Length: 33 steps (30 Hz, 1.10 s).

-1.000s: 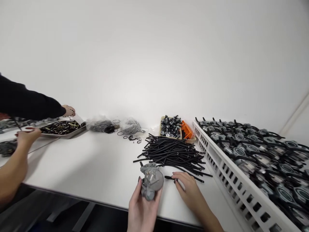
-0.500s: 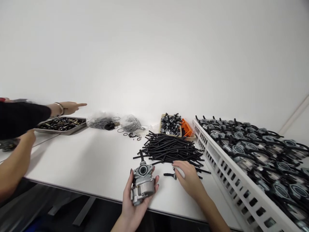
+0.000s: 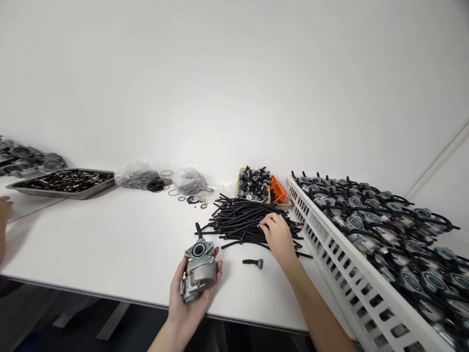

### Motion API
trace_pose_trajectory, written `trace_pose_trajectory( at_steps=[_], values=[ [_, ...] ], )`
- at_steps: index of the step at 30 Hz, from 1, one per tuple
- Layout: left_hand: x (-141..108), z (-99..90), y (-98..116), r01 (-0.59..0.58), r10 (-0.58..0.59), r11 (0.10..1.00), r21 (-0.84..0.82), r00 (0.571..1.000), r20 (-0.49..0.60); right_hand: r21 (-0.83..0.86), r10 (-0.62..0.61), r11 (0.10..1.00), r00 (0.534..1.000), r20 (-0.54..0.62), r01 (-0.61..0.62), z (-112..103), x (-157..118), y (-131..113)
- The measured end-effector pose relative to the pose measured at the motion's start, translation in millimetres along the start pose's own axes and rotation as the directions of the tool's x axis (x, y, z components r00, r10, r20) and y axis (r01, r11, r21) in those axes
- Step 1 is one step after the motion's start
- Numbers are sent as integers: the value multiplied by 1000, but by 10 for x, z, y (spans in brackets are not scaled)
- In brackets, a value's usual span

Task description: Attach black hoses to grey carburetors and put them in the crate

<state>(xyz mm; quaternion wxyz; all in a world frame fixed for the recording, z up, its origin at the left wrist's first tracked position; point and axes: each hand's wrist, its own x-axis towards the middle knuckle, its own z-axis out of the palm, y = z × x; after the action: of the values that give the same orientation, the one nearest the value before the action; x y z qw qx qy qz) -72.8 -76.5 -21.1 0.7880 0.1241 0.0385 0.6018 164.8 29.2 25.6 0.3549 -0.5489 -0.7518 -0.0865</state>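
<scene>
A metal carburetor (image 3: 201, 274) with a short black stub on top lies in my left hand (image 3: 183, 310), whose fingers wrap around its body above the table's front edge. My right hand (image 3: 276, 233) is over the near side of a pile of black rubber hoses (image 3: 238, 215), with thumb and fingertips drawn together in a pinch. What is between those fingertips is too small to make out. On the table just below my right hand lies a single small part (image 3: 254, 263) with a black stem and a grey round end.
A white slatted crate (image 3: 340, 259) full of carburetors with hoses stands at right. Behind the pile are a bin of small caps (image 3: 252, 183) and an orange bin (image 3: 278, 190). Plastic bags (image 3: 137, 176), black rings and a metal tray (image 3: 84, 190) sit further left. Another person's hand (image 3: 4, 210) shows at the left edge.
My right hand has moved up from beside the small part to the hose pile. The carburetor stays in my left hand. The other person's pointing arm has left the view.
</scene>
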Motion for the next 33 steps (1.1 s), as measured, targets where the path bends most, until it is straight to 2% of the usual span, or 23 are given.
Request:
trace_pose_trajectory(
  at_steps=[5,8,10,13,16,18,19,22,24,25,27,30,33],
  values=[
    [1,17,-2,26,-27,1000,-12,999,-35,71,0,997,1000,-30,2,-9,-66,44],
    [3,22,-5,35,-36,999,-16,997,-65,180,16,984,985,-170,15,-54,-48,50],
    [2,33,-8,35,-37,999,-19,993,-115,307,104,952,961,-256,-21,-100,-12,48],
    [-2,73,-15,25,-30,999,-26,978,-206,577,290,809,931,-224,-113,-185,71,26],
    [-4,131,-22,8,-16,999,-31,963,-269,820,408,562,900,-156,-113,-311,176,-22],
    [-2,170,-26,5,-14,1000,-30,951,-310,907,497,416,851,-170,-62,-447,236,-67],
    [0,188,-28,5,-13,1000,-28,943,-331,932,555,361,808,-199,-18,-533,256,-92],
    [4,227,-32,-4,-5,1000,-22,923,-385,949,709,284,635,-306,140,-829,239,-172],
    [6,242,-33,-10,0,1000,-22,916,-401,952,739,240,599,-308,192,-1011,153,-228],
    [6,248,-33,-9,-2,1000,-25,915,-404,953,746,215,594,-300,211,-1084,90,-257],
    [2,257,-34,-5,-9,999,-35,915,-403,963,740,160,619,-262,216,-1179,-62,-323],
    [-4,269,-45,-15,-3,999,-41,913,-408,987,697,45,702,-144,157,-1187,-303,-435],
    [-1,284,-67,-65,48,998,-26,906,-420,995,605,-97,795,44,19,-1046,-502,-561]
  ],
)
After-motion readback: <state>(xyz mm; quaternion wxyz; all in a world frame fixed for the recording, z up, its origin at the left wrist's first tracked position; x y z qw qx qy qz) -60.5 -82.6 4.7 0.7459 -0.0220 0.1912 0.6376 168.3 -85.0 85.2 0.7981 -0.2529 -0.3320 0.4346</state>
